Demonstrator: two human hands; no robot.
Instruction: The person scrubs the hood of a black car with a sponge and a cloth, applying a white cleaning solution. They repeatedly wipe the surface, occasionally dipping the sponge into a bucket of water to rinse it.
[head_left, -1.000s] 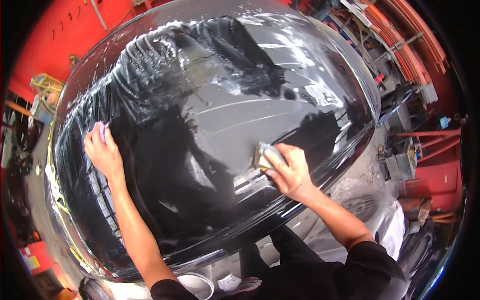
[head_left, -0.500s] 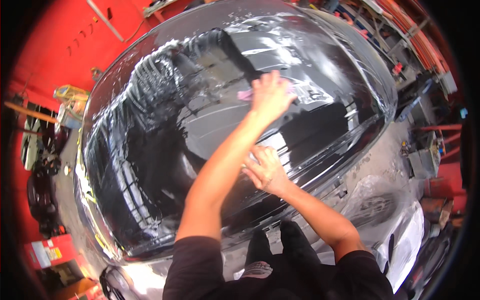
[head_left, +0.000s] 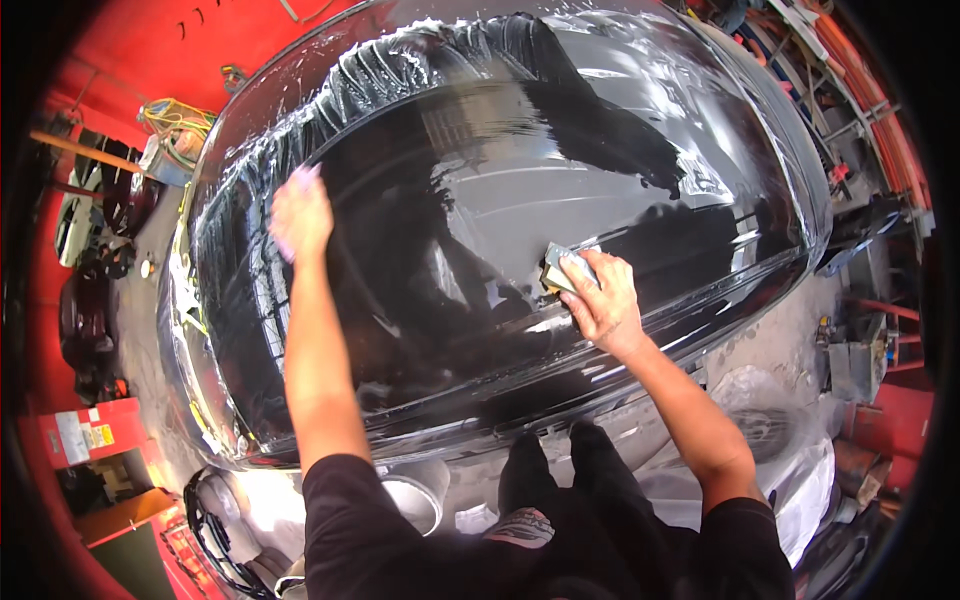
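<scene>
Head view: across swept the left hand point(head_left: 302, 215), back from mid-panel to the left side of the wet black car panel point(head_left: 390, 235), a lilac pad point(head_left: 309, 177) under it; blur hid how tightly its fingers closed. A smooth dark arc point(head_left: 375, 150) had replaced some milky streaks point(head_left: 395, 50), so that stretch seemed further along. By the near edge, the right hand point(head_left: 607, 305) clamped a grey block point(head_left: 563, 262) between thumb and fingers.

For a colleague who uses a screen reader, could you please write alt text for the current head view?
Over a wet, glossy dark vehicle panel, a blurred left hand partly covers a pinkish cloth or sponge, and the right hand grips a grey-and-yellow block. Whitish streaks run along the panel's far left, with a red wall beyond.
</scene>
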